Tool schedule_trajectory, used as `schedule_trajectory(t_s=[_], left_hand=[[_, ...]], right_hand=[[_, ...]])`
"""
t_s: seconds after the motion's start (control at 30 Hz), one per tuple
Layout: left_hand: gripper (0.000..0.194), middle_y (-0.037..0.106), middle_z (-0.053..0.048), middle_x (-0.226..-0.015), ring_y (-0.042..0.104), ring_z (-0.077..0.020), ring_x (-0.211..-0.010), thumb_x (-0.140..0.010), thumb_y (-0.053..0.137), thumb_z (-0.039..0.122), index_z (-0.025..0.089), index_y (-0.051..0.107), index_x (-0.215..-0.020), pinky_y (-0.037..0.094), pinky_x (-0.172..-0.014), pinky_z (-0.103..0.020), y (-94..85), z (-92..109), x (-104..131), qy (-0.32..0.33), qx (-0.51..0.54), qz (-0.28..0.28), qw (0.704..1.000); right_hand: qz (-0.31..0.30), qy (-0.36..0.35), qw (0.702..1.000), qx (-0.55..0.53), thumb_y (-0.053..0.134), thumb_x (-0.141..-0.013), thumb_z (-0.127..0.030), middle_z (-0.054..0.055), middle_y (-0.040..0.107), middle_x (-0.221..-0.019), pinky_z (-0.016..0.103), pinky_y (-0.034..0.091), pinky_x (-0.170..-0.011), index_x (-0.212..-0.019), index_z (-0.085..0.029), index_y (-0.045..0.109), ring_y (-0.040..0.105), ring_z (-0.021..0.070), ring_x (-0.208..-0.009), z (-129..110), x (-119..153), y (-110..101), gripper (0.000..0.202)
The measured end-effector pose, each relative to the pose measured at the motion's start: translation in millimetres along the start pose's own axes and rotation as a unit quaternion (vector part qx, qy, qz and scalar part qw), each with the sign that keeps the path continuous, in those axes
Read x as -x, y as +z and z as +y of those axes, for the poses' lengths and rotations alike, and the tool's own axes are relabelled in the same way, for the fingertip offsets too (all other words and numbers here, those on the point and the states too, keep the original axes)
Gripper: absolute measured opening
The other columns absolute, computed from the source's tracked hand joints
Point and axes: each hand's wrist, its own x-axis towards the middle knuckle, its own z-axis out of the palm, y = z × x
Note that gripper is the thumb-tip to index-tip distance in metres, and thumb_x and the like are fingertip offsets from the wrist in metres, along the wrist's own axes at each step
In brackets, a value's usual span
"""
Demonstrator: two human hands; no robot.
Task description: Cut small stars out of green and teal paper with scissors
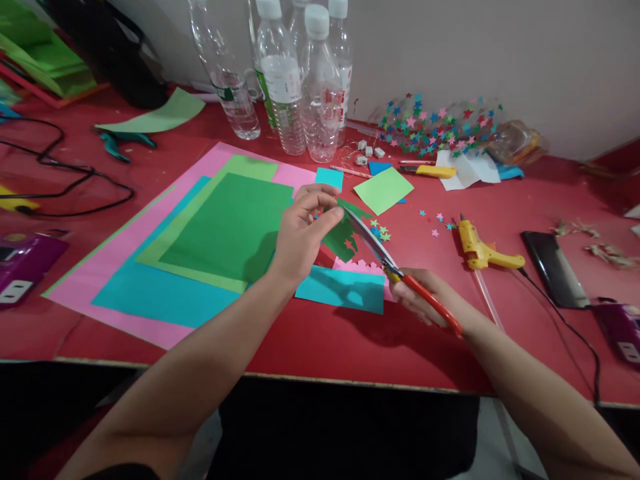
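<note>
Between our hands, above the worktop (320, 350), is the cut green sheet (333, 243), its edge pinched in our nearly closed left hand (307, 230); our right hand (425, 297) curls round the scissors (423, 293). Beyond, clear bottles (320, 93) stand near a clear container (440, 127) of coloured stars.

Surface (320, 353) red. Large sheet (75, 280) at left seen pink, topped by blue, light green, dark green. Scissors' handles (433, 303) red-orange. Glue gun (483, 250) yellow. Far right, clear wrap (443, 127) patterned with multicoloured stars.
</note>
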Motion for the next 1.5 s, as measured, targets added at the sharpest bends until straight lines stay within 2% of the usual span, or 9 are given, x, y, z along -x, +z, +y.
schedule_trajectory(t_s=[0.3,0.5,0.8,0.93,1.07,1.33,1.5], left_hand=[[0.01,0.062,-0.001,-0.102,0.056,-0.0173,-0.104,-0.077,0.064,0.017,0.023,0.061,-0.069,0.042,-0.095,-0.035,4.2,5.4,4.3,-0.013,0.024,-0.009,1.0],[0.005,0.061,-0.001,-0.1,0.056,-0.0165,-0.101,-0.077,0.065,0.021,0.024,0.067,-0.075,0.043,-0.096,-0.034,7.1,3.5,8.2,-0.049,0.09,-0.026,0.994],[0.007,0.061,-0.001,-0.098,0.057,-0.0153,-0.097,-0.075,0.065,0.018,0.022,0.067,-0.07,0.045,-0.089,-0.031,4.3,5.8,4.2,-0.054,0.089,-0.031,0.994],[0.007,0.064,0.001,-0.092,0.057,-0.0124,-0.085,-0.074,0.068,0.017,0.024,0.069,-0.076,0.047,-0.079,-0.027,6.8,2.2,5.3,-0.066,0.142,-0.024,0.987],[0.006,0.064,0.003,-0.077,0.056,-0.0102,-0.074,-0.075,0.068,0.018,0.023,0.069,-0.078,0.046,-0.074,-0.024,8.3,2.2,6.7,-0.09,0.179,-0.033,0.979],[0.003,0.062,0.003,-0.07,0.055,-0.009,-0.067,-0.074,0.068,0.018,0.021,0.068,-0.074,0.045,-0.067,-0.023,6.1,7.3,5.5,-0.113,0.165,-0.058,0.978],[0.004,0.063,0.004,-0.069,0.055,-0.0088,-0.067,-0.071,0.069,0.018,0.021,0.068,-0.074,0.046,-0.067,-0.023,6.9,7.8,5.8,-0.127,0.157,-0.049,0.978]], right_hand=[[-0.027,-0.032,0.999,-0.019,0.046,-0.081,-0.073,-0.009,0.039,-0.042,0.022,0.027,-0.037,-0.075,-0.019,0.046,0.033,0.0061,-0.033,-0.3,1.2,2.9,0.055],[-0.033,-0.048,0.998,-0.026,0.038,-0.088,-0.069,-0.008,0.04,-0.041,0.021,0.027,-0.038,-0.081,-0.017,0.049,0.033,0.0065,-0.034,6.3,3.8,7.3,0.054],[-0.009,-0.045,0.999,0.014,0.041,-0.083,-0.074,-0.007,0.039,-0.043,0.023,0.026,-0.039,-0.075,-0.018,0.047,0.033,0.0067,-0.034,0.8,1.6,4.5,0.057],[0.001,-0.047,0.999,0.021,0.039,-0.087,-0.069,-0.007,0.038,-0.043,0.022,0.025,-0.039,-0.071,-0.019,0.045,0.033,0.0072,-0.036,4.0,1.3,7.5,0.053],[0.017,-0.043,0.999,0.021,0.044,-0.089,-0.06,-0.007,0.039,-0.044,0.022,0.025,-0.039,-0.069,-0.02,0.042,0.034,0.0071,-0.036,4.7,1.2,8.8,0.045],[0.004,-0.042,0.999,0.0,0.05,-0.083,-0.067,-0.008,0.039,-0.045,0.023,0.028,-0.041,-0.072,-0.02,0.042,0.034,0.0072,-0.038,1.1,0.4,5.1,0.049],[0.024,-0.03,0.999,0.005,0.052,-0.085,-0.061,-0.007,0.041,-0.048,0.023,0.026,-0.041,-0.068,-0.021,0.04,0.034,0.0071,-0.039,-0.6,2.0,5.1,0.045]])
